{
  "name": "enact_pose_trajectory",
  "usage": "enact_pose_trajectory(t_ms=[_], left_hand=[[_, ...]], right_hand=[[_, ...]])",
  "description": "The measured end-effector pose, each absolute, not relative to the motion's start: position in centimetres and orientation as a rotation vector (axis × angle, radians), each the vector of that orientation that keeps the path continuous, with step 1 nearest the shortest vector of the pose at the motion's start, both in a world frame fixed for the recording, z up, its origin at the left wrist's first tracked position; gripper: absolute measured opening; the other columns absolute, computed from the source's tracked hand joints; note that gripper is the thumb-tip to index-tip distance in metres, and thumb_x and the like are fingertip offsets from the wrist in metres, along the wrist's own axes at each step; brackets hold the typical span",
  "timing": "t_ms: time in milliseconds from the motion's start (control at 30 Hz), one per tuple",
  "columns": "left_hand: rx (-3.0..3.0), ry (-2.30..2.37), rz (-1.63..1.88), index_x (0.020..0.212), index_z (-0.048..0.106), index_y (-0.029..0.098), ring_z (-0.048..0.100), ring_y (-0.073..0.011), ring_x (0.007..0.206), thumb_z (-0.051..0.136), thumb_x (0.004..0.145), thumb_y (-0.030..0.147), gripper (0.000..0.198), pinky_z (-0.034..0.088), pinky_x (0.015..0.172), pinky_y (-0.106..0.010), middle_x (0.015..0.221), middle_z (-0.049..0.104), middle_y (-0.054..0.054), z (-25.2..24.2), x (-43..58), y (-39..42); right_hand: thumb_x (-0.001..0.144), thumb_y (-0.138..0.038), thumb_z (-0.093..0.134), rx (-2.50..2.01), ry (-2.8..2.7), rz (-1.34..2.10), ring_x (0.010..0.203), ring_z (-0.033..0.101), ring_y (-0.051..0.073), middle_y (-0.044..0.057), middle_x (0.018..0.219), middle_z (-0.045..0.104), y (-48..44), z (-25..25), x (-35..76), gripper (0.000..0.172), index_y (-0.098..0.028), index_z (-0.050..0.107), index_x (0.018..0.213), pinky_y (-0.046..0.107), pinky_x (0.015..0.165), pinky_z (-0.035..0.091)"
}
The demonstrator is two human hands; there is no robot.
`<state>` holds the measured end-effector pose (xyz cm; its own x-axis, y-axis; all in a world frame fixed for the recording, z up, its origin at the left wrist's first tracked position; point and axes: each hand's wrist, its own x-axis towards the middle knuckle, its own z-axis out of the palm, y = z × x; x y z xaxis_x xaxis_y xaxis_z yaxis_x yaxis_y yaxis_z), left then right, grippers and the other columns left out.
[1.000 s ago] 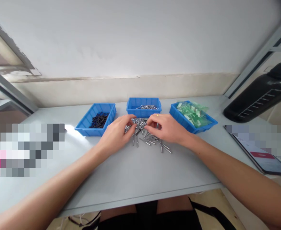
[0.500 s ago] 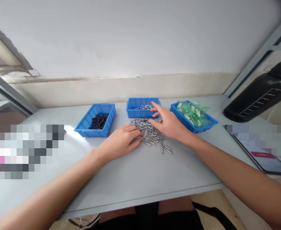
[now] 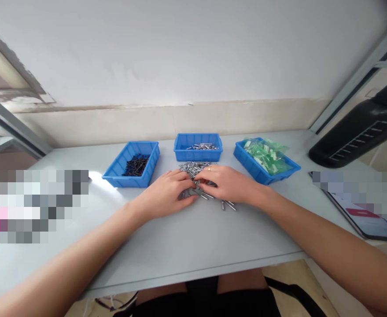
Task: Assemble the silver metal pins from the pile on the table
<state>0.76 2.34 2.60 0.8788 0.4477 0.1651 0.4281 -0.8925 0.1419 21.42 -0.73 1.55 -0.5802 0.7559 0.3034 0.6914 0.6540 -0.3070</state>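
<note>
A loose pile of silver metal pins (image 3: 193, 167), which look like blind rivets, lies on the grey table. My left hand (image 3: 168, 191) rests at the pile's left edge, its fingers curved and its thumb apart from them. My right hand (image 3: 228, 180), with a ring on one finger, bends down over the pile. Its thumb and fingertips come close together among the pins, and what they pinch is hidden. Just behind the pile stands a blue bin (image 3: 198, 155) holding more of the same silver pins.
To the left, a blue bin (image 3: 123, 181) contains dark screws. Green plastic packets (image 3: 267, 156) fill a blue bin (image 3: 262, 176) on the right. Further right are a phone (image 3: 365, 215) and a black bottle (image 3: 355, 130). A pale wall (image 3: 186, 57) closes off the back.
My right hand has come down and left from the rear bin's front edge onto the pile, its spread fingers drawing in. My left hand has barely moved.
</note>
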Motion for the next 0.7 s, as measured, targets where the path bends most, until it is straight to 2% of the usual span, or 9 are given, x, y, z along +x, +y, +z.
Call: enact_pose_trajectory(t_ms=[267,500,700], left_hand=[[2.989,0.668,0.212,0.100,0.062,0.016,0.054,-0.0238,0.092,0.059,0.078,0.039,0.032,0.043,0.087,-0.039,0.097,0.059,-0.008,2.88,0.59,2.07],[2.962,0.655,0.252,0.097,0.064,0.019,0.056,-0.0216,0.090,0.057,0.081,0.032,0.022,0.043,0.084,-0.036,0.094,0.060,-0.006,2.73,0.58,2.34],[2.994,0.646,0.232,0.089,0.062,0.018,0.054,-0.0210,0.085,0.057,0.079,0.037,0.021,0.041,0.082,-0.036,0.087,0.058,-0.004,3.23,0.33,2.32]], right_hand=[[0.088,-0.022,0.048,-1.134,-2.486,0.239,0.090,0.057,0.018,0.005,0.093,0.065,-0.86,1.83,21.42,0.018,-0.017,0.063,0.099,0.031,0.080,0.042],[0.089,-0.022,0.047,-1.149,-2.509,0.243,0.089,0.057,0.017,0.004,0.092,0.064,-0.85,1.83,21.37,0.018,-0.017,0.062,0.098,0.030,0.079,0.041],[0.089,-0.023,0.046,-1.155,-2.509,0.226,0.089,0.057,0.017,0.004,0.092,0.064,-0.87,1.78,21.39,0.019,-0.018,0.062,0.099,0.029,0.079,0.040]])
